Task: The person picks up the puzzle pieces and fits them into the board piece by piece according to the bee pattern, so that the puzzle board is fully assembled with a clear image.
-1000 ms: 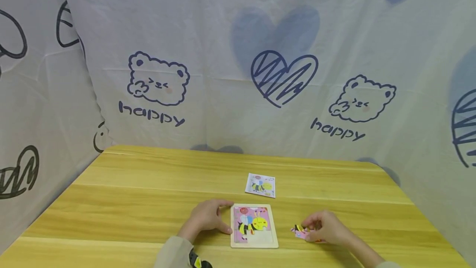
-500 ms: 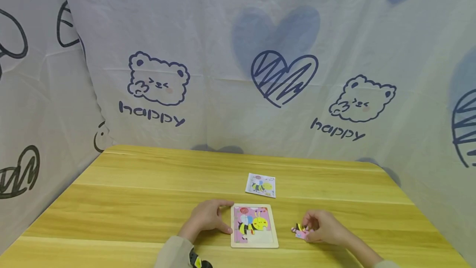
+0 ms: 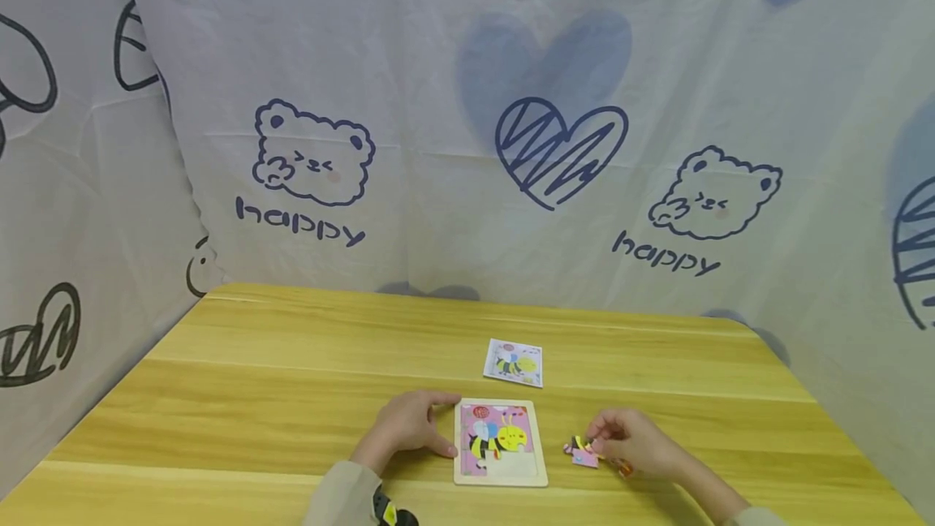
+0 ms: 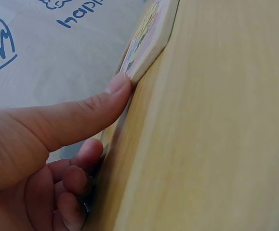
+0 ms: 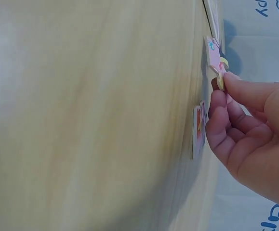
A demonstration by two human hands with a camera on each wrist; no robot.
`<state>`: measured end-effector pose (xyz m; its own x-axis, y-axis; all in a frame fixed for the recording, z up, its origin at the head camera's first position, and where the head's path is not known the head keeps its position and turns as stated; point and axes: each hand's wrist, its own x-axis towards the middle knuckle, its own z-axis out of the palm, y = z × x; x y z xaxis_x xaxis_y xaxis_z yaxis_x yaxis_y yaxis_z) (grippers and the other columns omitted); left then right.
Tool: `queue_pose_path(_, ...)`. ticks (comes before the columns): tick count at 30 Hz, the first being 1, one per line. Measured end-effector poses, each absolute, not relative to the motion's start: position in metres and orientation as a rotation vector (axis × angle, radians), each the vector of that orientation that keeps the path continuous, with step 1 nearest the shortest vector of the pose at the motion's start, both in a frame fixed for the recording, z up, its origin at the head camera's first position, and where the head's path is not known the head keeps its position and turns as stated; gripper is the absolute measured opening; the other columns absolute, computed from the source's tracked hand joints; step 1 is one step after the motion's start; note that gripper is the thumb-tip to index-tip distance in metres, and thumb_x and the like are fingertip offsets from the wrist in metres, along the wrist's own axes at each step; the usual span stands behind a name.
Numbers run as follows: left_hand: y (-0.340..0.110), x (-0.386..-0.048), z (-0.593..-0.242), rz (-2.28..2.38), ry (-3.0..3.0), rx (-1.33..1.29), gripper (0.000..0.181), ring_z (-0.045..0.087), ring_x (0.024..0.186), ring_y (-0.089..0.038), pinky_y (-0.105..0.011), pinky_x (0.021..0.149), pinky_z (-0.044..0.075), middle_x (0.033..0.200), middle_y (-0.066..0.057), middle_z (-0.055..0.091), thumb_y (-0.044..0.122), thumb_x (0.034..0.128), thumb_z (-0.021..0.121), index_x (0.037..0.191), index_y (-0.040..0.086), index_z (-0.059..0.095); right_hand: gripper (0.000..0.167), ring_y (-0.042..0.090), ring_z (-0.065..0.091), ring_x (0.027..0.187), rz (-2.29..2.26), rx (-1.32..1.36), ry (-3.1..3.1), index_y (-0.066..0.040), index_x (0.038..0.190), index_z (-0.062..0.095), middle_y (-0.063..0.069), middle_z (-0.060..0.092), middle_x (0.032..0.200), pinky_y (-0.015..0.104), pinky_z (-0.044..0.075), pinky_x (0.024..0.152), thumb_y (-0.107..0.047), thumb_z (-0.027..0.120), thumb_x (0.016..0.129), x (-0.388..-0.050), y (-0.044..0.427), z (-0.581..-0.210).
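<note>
A square wooden jigsaw tray (image 3: pixel 540 453) with a bee picture lies on the table, its lower right part bare. My left hand (image 3: pixel 412 425) rests beside it, index finger at the upper left corner and thumb against the left edge. In the left wrist view the straight left thumb touches the tray's side (image 4: pixel 164 36). My right hand (image 3: pixel 634 442) pinches a pink jigsaw piece (image 3: pixel 583 456) with black and yellow stripes between thumb and fingers, right of the tray. Another jigsaw piece (image 5: pixel 197 131) with orange on it lies below the right hand, mostly hidden in the head view.
A small bee picture card (image 3: pixel 514 363) lies behind the tray. The wood-grain table (image 3: pixel 292 396) ends at a white cloth (image 3: pixel 438 209) printed with bears and hearts, which hangs at the back and sides.
My right hand has moved slightly left with the pinched jigsaw piece, and the orange piece under it shows more. The left hand and the tray stay in place.
</note>
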<state>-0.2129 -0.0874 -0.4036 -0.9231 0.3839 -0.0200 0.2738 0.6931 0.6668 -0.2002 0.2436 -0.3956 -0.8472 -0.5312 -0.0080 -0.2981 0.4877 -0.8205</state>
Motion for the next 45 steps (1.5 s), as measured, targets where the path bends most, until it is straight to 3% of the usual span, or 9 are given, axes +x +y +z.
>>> queue_pose_path(12,-0.087,-0.213,-0.404,1.030,2.754,0.534,0.068,0.037,0.050,-0.010,-0.024,0.048,0.028,0.060,0.003,0.046,0.028,0.0559,0.084,0.118,0.014,0.060,0.012,0.006,0.042,0.051,-1.401,-0.594,2.356,0.008,0.091,0.056,0.004,0.053,0.072,0.016,0.034,0.044,-0.003,0.057,0.084,-0.204,0.229,-0.392)
queue_pose_path(28,-0.087,-0.211,-0.402,1.032,2.755,0.533,0.068,0.037,0.050,-0.010,-0.024,0.047,0.029,0.059,0.003,0.046,0.027,0.0554,0.084,0.118,0.014,0.060,0.012,0.011,0.046,0.059,-1.419,-0.624,2.339,0.010,0.091,0.056,0.003,0.054,0.074,0.019,0.038,0.048,0.001,0.057,0.082,-0.208,0.186,-0.386)
queue_pose_path(45,-0.087,-0.211,-0.402,1.021,2.766,0.550,0.068,0.037,0.050,-0.009,-0.024,0.047,0.029,0.060,0.004,0.046,0.027,0.0554,0.084,0.118,0.014,0.060,0.006,0.011,0.045,0.054,-1.358,-0.682,2.347,0.006,0.086,0.059,0.003,0.054,0.070,0.018,0.037,0.044,0.004,0.058,0.081,-0.212,0.157,-0.389)
